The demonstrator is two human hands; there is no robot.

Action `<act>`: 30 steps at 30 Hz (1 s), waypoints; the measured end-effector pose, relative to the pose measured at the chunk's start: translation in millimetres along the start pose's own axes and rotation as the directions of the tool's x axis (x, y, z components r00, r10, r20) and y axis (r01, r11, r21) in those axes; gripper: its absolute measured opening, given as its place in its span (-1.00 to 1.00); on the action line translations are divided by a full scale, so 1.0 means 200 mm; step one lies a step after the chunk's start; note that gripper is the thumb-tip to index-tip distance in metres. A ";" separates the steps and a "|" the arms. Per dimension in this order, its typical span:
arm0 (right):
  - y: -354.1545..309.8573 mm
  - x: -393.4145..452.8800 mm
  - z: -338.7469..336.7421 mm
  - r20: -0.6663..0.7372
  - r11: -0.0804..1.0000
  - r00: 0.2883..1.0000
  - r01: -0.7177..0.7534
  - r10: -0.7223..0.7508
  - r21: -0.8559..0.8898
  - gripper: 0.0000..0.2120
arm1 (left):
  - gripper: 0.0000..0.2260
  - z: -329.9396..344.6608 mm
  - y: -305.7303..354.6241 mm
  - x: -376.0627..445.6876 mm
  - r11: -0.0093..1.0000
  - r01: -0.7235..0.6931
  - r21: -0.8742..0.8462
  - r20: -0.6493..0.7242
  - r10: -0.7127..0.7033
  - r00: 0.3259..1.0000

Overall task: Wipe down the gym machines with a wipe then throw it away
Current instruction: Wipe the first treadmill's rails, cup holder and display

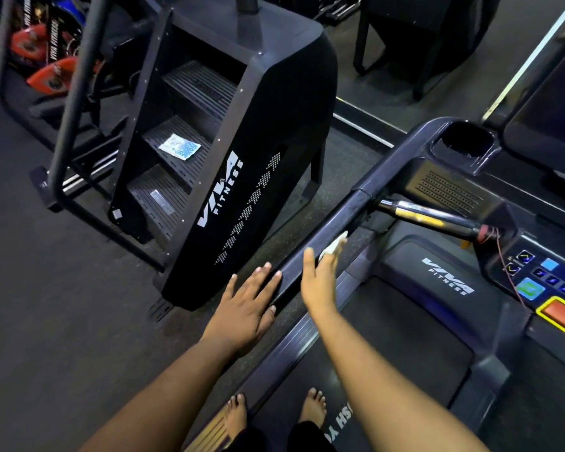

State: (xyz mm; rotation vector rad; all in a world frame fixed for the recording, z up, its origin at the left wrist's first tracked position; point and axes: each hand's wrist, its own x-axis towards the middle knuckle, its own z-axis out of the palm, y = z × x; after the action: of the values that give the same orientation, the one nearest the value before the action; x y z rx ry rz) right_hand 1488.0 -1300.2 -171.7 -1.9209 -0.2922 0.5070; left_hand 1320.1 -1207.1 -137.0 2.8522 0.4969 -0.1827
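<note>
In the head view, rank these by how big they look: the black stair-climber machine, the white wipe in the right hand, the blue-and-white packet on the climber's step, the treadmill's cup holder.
1. black stair-climber machine
2. treadmill's dark cup holder
3. blue-and-white packet
4. white wipe, mostly hidden by the right hand, so its full size is uncertain.

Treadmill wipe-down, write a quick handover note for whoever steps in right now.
Left hand: open, fingers flat on the near end of the treadmill's left handrail.
Right hand: holds the white wipe against the same rail, further up.
Wipes packet: lying on the middle step of the stair climber.
Done: cannot tell how much has been wiped.
Left: finish the rail and remaining machines, then bin the wipe; no bin in view.
</note>
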 end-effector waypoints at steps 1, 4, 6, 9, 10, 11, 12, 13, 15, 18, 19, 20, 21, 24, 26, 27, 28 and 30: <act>-0.04 0.06 -0.05 -0.022 0.998 0.999 0.034 -0.035 -0.043 -0.19 | -0.42 0.00 0.00 -0.01 1.000 0.005 0.002 0.004 -0.005 1.000; -0.05 0.17 -0.15 -0.026 0.970 0.992 0.117 -0.125 -0.211 -0.29 | -0.42 -0.01 0.01 -0.02 1.000 0.017 -0.006 0.014 -0.017 1.000; -0.03 0.09 -0.13 0.013 0.939 0.987 0.158 -0.162 -0.305 -0.29 | -0.41 -0.02 0.01 -0.02 1.000 0.020 -0.020 0.025 -0.019 1.000; 0.01 -0.21 -0.04 0.204 0.856 0.933 0.355 -0.297 -0.375 -0.29 | -0.41 -0.03 0.00 -0.02 1.000 0.016 -0.017 0.030 -0.015 0.999; 0.04 -0.30 -0.02 0.279 0.820 0.907 0.409 -0.316 -0.400 -0.30 | -0.42 -0.02 -0.01 -0.03 1.000 0.015 -0.021 0.044 -0.014 0.999; 0.05 -0.35 -0.02 0.330 0.781 0.884 0.453 -0.331 -0.430 -0.32 | -0.42 -0.02 -0.02 -0.05 1.000 0.011 -0.028 0.050 -0.010 0.999; 0.06 -0.35 -0.04 0.353 0.744 0.867 0.488 -0.352 -0.456 -0.35 | -0.41 -0.01 -0.03 -0.06 0.999 0.008 -0.037 0.050 -0.006 0.999; 0.07 -0.33 -0.05 0.342 0.719 0.864 0.500 -0.371 -0.483 -0.39 | -0.41 -0.01 -0.05 -0.09 0.999 -0.002 -0.045 0.050 0.004 0.999; 0.07 -0.21 -0.10 0.271 0.736 0.894 0.448 -0.357 -0.508 -0.44 | -0.40 -0.01 -0.06 -0.12 0.998 -0.009 -0.056 0.043 0.012 0.999; 0.00 -0.11 -0.09 0.125 0.837 0.959 0.282 -0.253 -0.470 -0.44 | -0.41 -0.03 -0.07 -0.17 0.997 -0.016 -0.069 0.043 0.019 0.999; -0.02 -0.14 -0.06 0.119 0.839 0.962 0.271 -0.244 -0.471 -0.44 | -0.42 -0.03 -0.08 -0.19 0.998 -0.019 -0.068 0.050 0.022 0.998; -0.03 -0.21 -0.01 0.139 0.826 0.956 0.293 -0.259 -0.482 -0.45 | -0.42 -0.04 -0.10 -0.22 0.997 -0.024 -0.068 0.058 0.028 0.998; -0.03 -0.30 0.03 0.182 0.805 0.941 0.340 -0.287 -0.487 -0.46 | -0.41 -0.04 -0.11 -0.24 0.997 -0.029 -0.073 0.061 0.033 0.998; 0.00 -0.61 0.13 0.353 0.730 0.863 0.498 -0.362 -0.468 -0.46 | -0.39 -0.02 -0.17 -0.31 0.992 -0.041 -0.117 0.054 0.048 0.997; 0.04 -0.69 0.14 0.407 0.677 0.830 0.551 -0.382 -0.488 -0.44 | -0.38 -0.01 -0.20 -0.36 0.989 -0.047 -0.137 0.051 0.055 0.997; 0.04 -0.67 0.13 0.404 0.653 0.826 0.561 -0.394 -0.510 -0.43 | -0.37 -0.01 -0.21 -0.37 0.990 -0.044 -0.137 0.055 0.052 0.997; 0.04 -0.63 0.12 0.374 0.641 0.836 0.548 -0.401 -0.537 -0.44 | -0.37 -0.01 -0.21 -0.39 0.990 -0.043 -0.135 0.064 0.052 0.997; 0.02 -0.55 0.10 0.258 0.695 0.898 0.439 -0.356 -0.569 -0.46 | -0.37 -0.02 -0.22 -0.43 0.989 -0.049 -0.140 0.076 0.060 0.995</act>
State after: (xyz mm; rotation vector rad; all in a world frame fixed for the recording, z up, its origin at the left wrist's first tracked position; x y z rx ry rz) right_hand 1382.3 -1332.6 -159.4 -2.3604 -1.0546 0.2454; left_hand 1225.8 -1193.4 -129.3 2.7076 0.3985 -0.2418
